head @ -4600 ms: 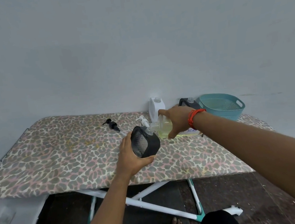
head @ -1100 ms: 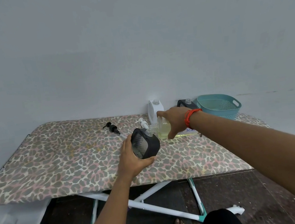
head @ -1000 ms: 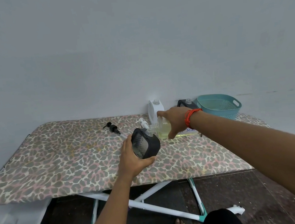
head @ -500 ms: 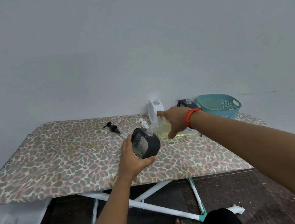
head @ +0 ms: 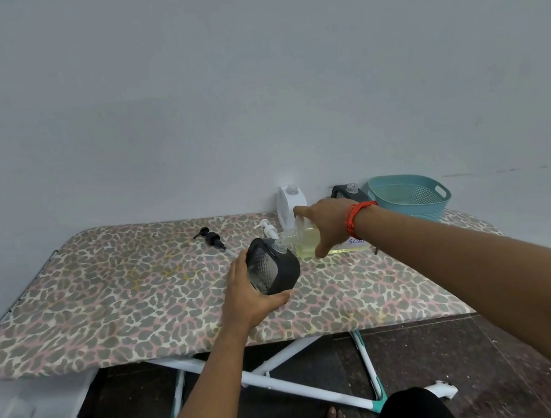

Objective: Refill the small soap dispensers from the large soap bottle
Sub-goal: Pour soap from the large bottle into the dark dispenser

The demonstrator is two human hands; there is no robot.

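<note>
One worktop (head: 105, 297), an ironing board with a leopard-print cover, carries everything. One teal basket (head: 404, 209) stands beyond the right wrist. One large soap bottle (head: 305, 243) with yellow liquid lies tipped in the right hand (head: 329, 223), whose fingers are wrapped around it. Its white label (head: 355, 241) shows the blue letters "SOA" under the wrist.

There are three small dispensers. The left hand (head: 248, 298) grips a black dispenser (head: 274, 270), tilted, with its opening at the bottle's neck. A white dispenser (head: 288, 200) and a second black dispenser (head: 347, 192) stand behind the right hand.

Two pump heads lie beyond the left hand: a black pump head (head: 210, 238) and a white pump head (head: 267, 228).
</note>
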